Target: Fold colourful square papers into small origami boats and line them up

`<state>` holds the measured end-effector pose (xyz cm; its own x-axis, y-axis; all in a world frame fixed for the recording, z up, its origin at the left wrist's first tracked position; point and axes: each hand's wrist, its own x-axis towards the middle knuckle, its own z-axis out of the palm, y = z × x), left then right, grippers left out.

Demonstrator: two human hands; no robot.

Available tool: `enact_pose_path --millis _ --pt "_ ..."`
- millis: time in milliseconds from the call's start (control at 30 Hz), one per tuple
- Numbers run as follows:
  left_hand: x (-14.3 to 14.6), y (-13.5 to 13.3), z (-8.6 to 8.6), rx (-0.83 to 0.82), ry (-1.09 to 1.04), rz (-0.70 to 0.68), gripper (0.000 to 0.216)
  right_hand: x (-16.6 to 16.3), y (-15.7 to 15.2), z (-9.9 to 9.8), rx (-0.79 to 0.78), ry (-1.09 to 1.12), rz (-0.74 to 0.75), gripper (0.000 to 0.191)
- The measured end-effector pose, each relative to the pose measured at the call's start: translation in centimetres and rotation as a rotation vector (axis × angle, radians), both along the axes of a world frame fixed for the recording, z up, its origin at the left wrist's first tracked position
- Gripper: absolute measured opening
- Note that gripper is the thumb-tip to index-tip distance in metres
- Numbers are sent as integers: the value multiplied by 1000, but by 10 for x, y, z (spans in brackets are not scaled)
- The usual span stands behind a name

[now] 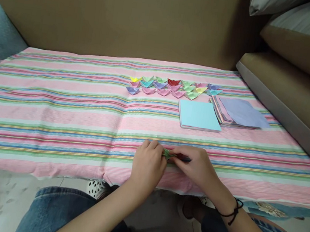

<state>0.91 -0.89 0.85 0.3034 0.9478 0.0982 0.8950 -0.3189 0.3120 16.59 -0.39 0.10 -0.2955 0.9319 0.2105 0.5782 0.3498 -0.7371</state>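
My left hand (148, 165) and my right hand (194, 165) meet near the front edge of a striped mattress (58, 119). Both pinch a small folded green paper piece (168, 154) between their fingertips; most of it is hidden by the fingers. Farther back lies a light blue paper stack (198, 115), with a fanned pile of pink and lilac sheets (238, 112) to its right. Behind them stand several small folded paper boats (172, 87) in two rows, in pink, green, blue, yellow and red.
A brown wall (122, 14) rises behind the mattress. Brown cushions (297, 84) and a pillow (270, 4) are stacked at the right. My knees in blue jeans (59, 206) are below the mattress edge, over a tiled floor.
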Motion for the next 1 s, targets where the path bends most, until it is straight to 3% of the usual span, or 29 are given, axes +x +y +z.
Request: enact_pose_path --millis 267,567,800,1000 --pt "-7 0 -5 26 -161 -33 10 -2 0 6 -102 -21 25 19" --pt "-10 -8 -16 108 -254 -72 15 -9 -4 11 10 -200 97 12" --pt "-13 -12 -17 64 -275 -14 13 -9 -6 5 55 -264 152 22" --pt "-14 -13 -17 99 -292 -77 15 -12 -6 5 61 -314 138 24"
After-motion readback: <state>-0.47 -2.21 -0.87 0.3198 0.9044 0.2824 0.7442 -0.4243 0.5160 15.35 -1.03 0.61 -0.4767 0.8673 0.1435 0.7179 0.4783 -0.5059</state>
